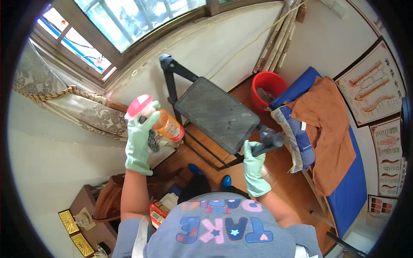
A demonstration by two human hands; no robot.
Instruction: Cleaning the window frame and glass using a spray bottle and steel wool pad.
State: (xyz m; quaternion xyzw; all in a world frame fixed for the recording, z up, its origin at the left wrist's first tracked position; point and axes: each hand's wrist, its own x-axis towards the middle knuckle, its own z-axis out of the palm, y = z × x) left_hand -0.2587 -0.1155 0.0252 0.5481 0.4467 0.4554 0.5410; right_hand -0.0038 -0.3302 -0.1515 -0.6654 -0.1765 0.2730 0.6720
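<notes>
In the head view my left hand (140,135), in a mint rubber glove, is closed round an orange bottle (167,128), a pink-and-white item (140,104) and a dark mesh scrubbing pad (153,144). My right hand (253,165), gloved alike, grips a black bar (262,148) at the near right end of a folding step stool (215,112). The stool's dark tread faces up, and its upper frame reaches toward the window wall.
A red bucket (258,99) stands right of the stool. A blue bed (344,189) with a brown cloth (327,129) runs along the poster wall. A gathered curtain (47,73) hangs left. Wooden furniture (92,195) is at lower left; my blue-covered feet (226,181) are below.
</notes>
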